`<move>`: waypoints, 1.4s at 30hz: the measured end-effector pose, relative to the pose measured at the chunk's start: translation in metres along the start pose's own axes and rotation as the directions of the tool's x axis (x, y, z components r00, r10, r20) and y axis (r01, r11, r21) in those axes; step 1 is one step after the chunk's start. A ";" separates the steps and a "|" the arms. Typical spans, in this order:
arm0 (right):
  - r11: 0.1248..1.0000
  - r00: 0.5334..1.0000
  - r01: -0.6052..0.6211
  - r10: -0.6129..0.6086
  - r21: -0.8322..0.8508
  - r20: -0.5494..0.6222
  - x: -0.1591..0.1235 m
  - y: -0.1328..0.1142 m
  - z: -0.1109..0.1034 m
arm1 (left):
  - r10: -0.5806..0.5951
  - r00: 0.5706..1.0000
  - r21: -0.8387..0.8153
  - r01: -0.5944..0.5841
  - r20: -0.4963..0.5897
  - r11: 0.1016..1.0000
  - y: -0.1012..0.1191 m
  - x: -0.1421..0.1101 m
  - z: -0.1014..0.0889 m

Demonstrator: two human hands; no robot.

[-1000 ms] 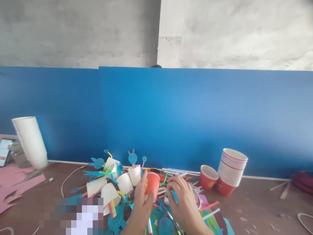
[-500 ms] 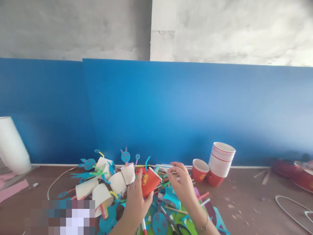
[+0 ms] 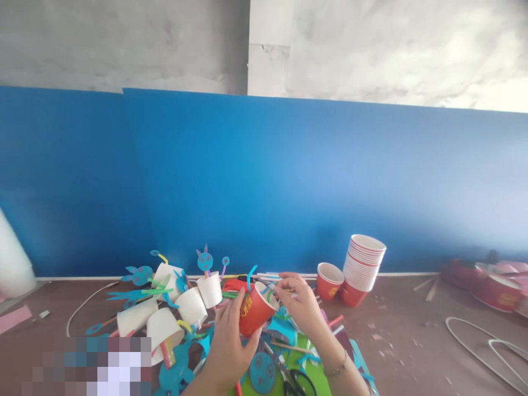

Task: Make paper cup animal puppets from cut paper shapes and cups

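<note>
My left hand [image 3: 231,335] is wrapped round a red paper cup [image 3: 258,316] with yellow lettering. The cup is tilted, its white mouth facing up and to the right. A bent blue straw [image 3: 251,276] sticks up at the cup's far side, and bluish straw pieces show in its mouth. At the rim, the fingers of my right hand [image 3: 299,302] are pinched together; what is between them is too small to name. Below the hands lie a blue paper face [image 3: 262,373] and black-handled scissors [image 3: 297,382].
White cups [image 3: 138,317] with blue paper animals and straws crowd the left. A single red cup [image 3: 329,280] and a tall stack of cups [image 3: 363,269] stand to the right. A white cable [image 3: 474,341] and paper scraps lie farther right. A blue partition [image 3: 289,181] rises behind.
My right hand has moved from beside the cup to its rim. The cup's mouth has turned more toward me, and the whole view has shifted slightly.
</note>
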State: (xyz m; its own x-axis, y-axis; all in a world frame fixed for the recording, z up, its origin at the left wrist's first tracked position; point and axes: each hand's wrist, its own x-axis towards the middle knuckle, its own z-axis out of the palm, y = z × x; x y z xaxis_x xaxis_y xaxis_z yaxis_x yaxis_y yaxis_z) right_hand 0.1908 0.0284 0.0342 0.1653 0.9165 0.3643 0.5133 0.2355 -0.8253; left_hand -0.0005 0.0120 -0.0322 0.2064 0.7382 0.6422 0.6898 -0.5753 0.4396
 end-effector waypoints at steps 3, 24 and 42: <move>1.000 1.000 -0.018 0.018 -0.007 -0.001 0.001 0.002 0.000 | -0.013 1.000 -0.023 0.014 0.018 1.000 0.000 -0.002 0.001; 0.968 0.998 -0.048 0.040 -0.248 -0.038 -0.005 -0.018 -0.012 | 0.128 0.992 -0.014 -0.128 0.017 0.992 0.005 -0.006 -0.003; 0.997 0.989 0.001 -0.013 0.080 0.150 -0.005 -0.018 -0.019 | 0.096 0.995 -0.066 -0.097 -0.017 0.993 0.003 -0.008 0.000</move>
State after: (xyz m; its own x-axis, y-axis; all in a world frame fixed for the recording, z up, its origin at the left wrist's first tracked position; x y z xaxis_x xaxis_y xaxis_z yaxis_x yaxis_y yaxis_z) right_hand 0.1968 0.0136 0.0556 0.0303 0.9514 0.3065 0.4441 0.2619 -0.8569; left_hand 0.0001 0.0044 -0.0364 0.2601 0.6737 0.6918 0.6191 -0.6661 0.4159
